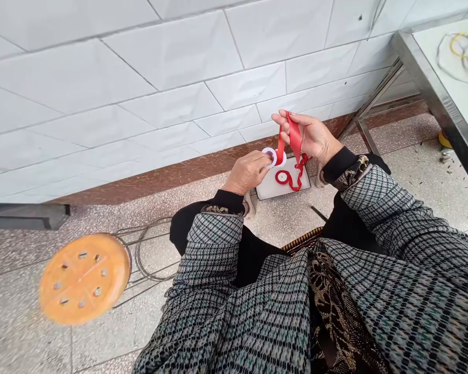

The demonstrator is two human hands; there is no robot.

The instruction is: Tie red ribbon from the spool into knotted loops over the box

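My left hand [247,170] is closed on a white spool [269,156] that has red ribbon wound on it. From the spool a length of red ribbon [294,136] runs up to my right hand [310,135]. There the ribbon lies between thumb and fingers, and its loose part hangs down in front of the palm. Below both hands, on the floor, is a white tray or board [265,186] with a dark edge. On it lies a small red roll [283,177] with a white centre, its wavy red strip trailing to the right.
An orange round stool [85,279] with thin metal legs is at the left on the speckled floor. A metal-framed table [432,78] with coiled cables [466,57] stands at the right. The white tiled wall [179,52] is close in front. A dark metal bar [27,214] sits at the left.
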